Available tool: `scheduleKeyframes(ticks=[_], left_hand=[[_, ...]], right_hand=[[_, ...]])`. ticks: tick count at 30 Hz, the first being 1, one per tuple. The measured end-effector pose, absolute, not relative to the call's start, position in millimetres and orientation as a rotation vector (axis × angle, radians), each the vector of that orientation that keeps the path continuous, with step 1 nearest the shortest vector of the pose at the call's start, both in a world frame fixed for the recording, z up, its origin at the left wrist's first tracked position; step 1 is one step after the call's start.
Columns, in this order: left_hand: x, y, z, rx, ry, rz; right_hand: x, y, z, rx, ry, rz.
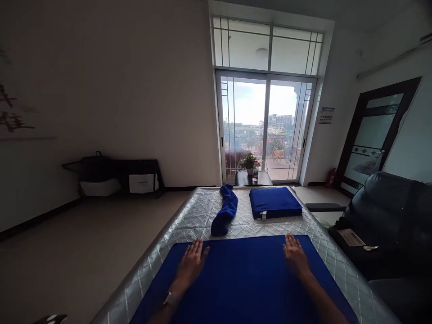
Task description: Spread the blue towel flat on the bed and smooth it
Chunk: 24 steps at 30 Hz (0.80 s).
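Observation:
A blue cloth (243, 279) lies spread flat over the near part of a silver quilted table cover (199, 211). My left hand (193, 258) rests flat near the cloth's far left corner, fingers stretched forward. Near the far right corner, my right hand (295, 253) lies flat on the same cloth, its fingers extended. Neither hand grips anything. Beyond the cloth, a crumpled blue cloth strip (225, 211) stretches away from me. To its right sits a folded stack of blue cloth (275, 201) with a white tag on its front edge.
A black armchair (394, 216) stands close on the right, holding a brown card (351, 237) and scissors (370, 248). Past the table's far end, a small black table (243, 179) carries a potted plant (249, 161) and a bottle (255, 172). A dark bench (121, 164) lines the left wall.

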<state>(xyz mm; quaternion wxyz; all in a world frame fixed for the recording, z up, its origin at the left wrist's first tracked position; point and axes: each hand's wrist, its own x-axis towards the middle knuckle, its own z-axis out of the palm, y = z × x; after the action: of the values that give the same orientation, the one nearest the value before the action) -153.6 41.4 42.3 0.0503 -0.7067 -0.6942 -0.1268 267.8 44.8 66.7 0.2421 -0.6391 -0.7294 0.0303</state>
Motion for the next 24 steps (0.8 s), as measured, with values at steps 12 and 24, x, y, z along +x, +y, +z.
scheduleKeyframes(ticks=[12, 24], left_hand=[[-5, 74, 28, -2.592, -1.789, -0.526], [-135, 54, 35, -2.354, -1.971, -0.425]], right_hand=[[143, 64, 58, -1.611, -2.329, 0.386], [270, 75, 50, -1.914, -2.061, 0.194]])
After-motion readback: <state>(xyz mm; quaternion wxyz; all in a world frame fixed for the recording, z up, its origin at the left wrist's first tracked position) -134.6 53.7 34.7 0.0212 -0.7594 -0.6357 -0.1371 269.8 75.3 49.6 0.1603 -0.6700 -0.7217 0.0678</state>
